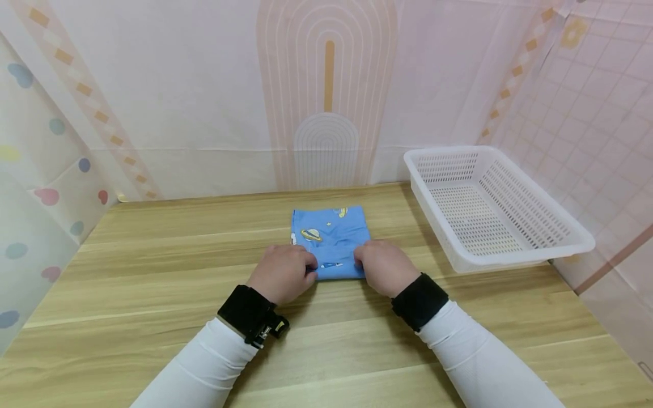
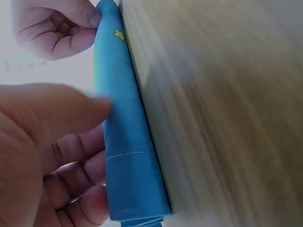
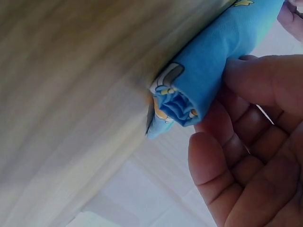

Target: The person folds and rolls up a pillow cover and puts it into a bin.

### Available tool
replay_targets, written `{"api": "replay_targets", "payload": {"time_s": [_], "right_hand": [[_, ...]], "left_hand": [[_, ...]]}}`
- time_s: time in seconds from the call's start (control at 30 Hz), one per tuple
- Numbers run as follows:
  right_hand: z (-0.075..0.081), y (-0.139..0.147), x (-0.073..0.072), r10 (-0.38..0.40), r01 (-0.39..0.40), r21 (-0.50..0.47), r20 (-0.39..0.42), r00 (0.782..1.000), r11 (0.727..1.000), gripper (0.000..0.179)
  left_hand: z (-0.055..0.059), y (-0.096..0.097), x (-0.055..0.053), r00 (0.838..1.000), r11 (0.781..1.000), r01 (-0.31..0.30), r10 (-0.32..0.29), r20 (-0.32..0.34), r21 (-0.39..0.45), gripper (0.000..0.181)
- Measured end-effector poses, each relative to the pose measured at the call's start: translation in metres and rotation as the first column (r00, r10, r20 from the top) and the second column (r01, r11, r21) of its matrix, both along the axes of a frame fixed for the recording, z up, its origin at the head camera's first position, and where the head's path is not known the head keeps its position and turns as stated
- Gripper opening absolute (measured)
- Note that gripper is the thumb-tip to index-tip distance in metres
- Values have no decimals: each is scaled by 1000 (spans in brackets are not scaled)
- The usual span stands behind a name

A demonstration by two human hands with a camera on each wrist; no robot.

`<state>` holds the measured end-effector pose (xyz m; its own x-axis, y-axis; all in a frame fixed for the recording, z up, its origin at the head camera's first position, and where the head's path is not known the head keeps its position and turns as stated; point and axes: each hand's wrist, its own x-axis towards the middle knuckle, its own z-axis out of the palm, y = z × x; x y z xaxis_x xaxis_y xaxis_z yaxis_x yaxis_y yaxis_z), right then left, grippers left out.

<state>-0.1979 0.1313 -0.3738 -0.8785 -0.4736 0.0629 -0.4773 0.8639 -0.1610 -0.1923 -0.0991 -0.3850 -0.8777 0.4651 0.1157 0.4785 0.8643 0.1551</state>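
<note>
A blue cloth (image 1: pixel 334 238) printed with planets and stars lies on the wooden table, its near edge rolled into a thick tube. My left hand (image 1: pixel 283 273) grips the left end of that roll, thumb on the near side and fingers bent over the far side. At the right end, my right hand (image 1: pixel 389 267) pinches the roll in the same way. The right wrist view looks into the end of the rolled cloth (image 3: pixel 189 90), where spiralled layers show. In the left wrist view, a stitched seam crosses the roll (image 2: pixel 125 123) near its left end.
A white perforated plastic basket (image 1: pixel 449 241) stands at the right of the table (image 1: pixel 168 272), near the back edge. Patterned sheets (image 1: pixel 204 85) hang behind the table and on both sides. Black bands (image 1: pixel 250 314) wrap both wrists over white sleeves.
</note>
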Motion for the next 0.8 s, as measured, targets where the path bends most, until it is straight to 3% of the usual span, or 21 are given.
{"api": "replay_targets", "payload": {"time_s": [0.23,0.8], "right_hand": [[1,0,2,3,-2,21,-40,999,1000,15],[-5,-1,2,13,-12,29,-26,1000,1000,11]], "left_hand": [[1,-1,0,999,1000,-7,7,34,-19,20],[-2,1,2,999,999,-29,28,-31,-37,15]]}}
